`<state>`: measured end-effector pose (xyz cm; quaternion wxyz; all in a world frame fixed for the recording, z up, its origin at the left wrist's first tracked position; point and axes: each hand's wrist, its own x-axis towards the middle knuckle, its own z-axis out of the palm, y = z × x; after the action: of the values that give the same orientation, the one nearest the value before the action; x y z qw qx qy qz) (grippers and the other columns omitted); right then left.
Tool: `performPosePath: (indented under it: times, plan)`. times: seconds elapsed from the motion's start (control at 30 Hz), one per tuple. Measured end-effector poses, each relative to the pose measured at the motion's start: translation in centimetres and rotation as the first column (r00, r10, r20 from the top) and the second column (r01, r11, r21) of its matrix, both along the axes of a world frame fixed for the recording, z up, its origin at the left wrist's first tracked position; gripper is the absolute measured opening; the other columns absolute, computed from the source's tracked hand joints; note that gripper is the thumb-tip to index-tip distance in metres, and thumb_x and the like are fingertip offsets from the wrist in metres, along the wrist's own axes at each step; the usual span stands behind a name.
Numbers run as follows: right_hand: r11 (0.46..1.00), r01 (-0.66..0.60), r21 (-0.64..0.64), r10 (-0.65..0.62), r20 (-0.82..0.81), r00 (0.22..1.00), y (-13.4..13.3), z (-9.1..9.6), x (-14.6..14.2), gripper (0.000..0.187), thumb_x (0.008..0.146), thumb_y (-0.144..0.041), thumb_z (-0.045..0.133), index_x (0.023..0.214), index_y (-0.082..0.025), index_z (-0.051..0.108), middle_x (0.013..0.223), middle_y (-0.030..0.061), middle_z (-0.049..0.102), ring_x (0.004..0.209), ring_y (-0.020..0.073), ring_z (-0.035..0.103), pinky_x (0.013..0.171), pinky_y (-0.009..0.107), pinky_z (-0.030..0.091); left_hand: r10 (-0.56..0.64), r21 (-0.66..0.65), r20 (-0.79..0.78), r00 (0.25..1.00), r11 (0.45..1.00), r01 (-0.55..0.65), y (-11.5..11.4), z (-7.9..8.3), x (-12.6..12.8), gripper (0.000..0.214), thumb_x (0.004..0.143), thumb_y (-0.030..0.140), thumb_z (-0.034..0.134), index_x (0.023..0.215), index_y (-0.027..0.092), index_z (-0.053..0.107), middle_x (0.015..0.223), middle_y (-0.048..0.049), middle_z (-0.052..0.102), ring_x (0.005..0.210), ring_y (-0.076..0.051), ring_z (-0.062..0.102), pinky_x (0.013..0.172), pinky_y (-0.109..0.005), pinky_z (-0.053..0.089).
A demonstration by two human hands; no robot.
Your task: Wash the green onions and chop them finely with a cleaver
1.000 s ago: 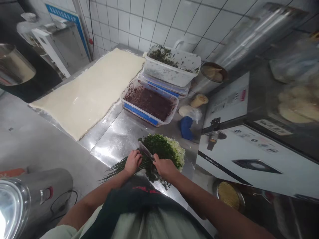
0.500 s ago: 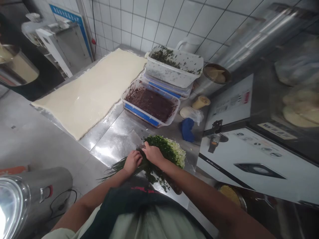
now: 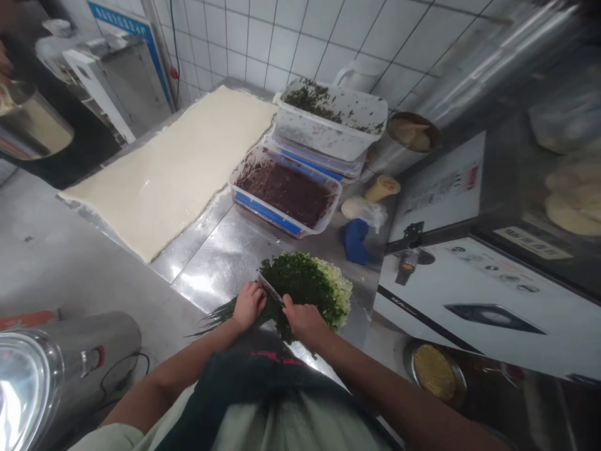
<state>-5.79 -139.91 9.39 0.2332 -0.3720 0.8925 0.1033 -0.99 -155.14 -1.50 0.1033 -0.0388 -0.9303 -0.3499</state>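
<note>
My left hand point(image 3: 248, 304) is closed down on a bunch of long green chives point(image 3: 216, 315) lying on the steel counter point(image 3: 220, 250). My right hand point(image 3: 301, 318) grips the handle of a knife point(image 3: 269, 289) whose blade stands just right of my left fingers. Behind the blade lies a heap of chopped greens point(image 3: 307, 285) with pale bits at its right edge.
A wide dough sheet point(image 3: 178, 166) covers the counter's far left. A tub of dark paste point(image 3: 284, 191) and stacked tubs with chopped herbs point(image 3: 328, 122) stand behind the greens. A blue cloth point(image 3: 355, 241) and a white appliance point(image 3: 469, 275) are on the right, a steel pot point(image 3: 56, 369) lower left.
Half a second ago my right hand was forward on the heap of greens; it has drawn back and the knife blade shows again beside my left hand, which has stayed on the chives.
</note>
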Motion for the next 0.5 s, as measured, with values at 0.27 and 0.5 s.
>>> performPosePath:
  times: [0.27, 0.5]
  plan:
    - [0.997, 0.049, -0.052, -0.052, -0.068, 0.996, -7.7, -1.2, -2.1, 0.023, 0.084, -0.016, 0.031, 0.107, -0.017, 0.034, 0.078, 0.0084, 0.065, 0.075, 0.0205, 0.062, 0.064, 0.028, 0.043, -0.058, -0.021, -0.044, 0.997, 0.998, 0.057, -0.5, -1.2, -0.3, 0.013, 0.079, 0.024, 0.045, 0.080, 0.015, 0.055, 0.083, -0.0069, 0.052, 0.085, -0.019, 0.044, 0.074, -0.036, 0.041]
    - [0.978, 0.155, -0.138, -0.170, -0.104, 0.980, -5.3, 1.3, -3.4, 0.026, 0.088, -0.032, 0.027, 0.106, -0.015, 0.035, 0.079, 0.0092, 0.064, 0.077, 0.0207, 0.062, 0.063, 0.026, 0.041, 0.097, -0.025, -0.008, 0.995, 0.995, -0.097, -0.2, 1.8, 0.5, 0.020, 0.075, 0.035, 0.051, 0.083, 0.017, 0.052, 0.091, -0.0064, 0.051, 0.089, -0.019, 0.045, 0.078, -0.038, 0.039]
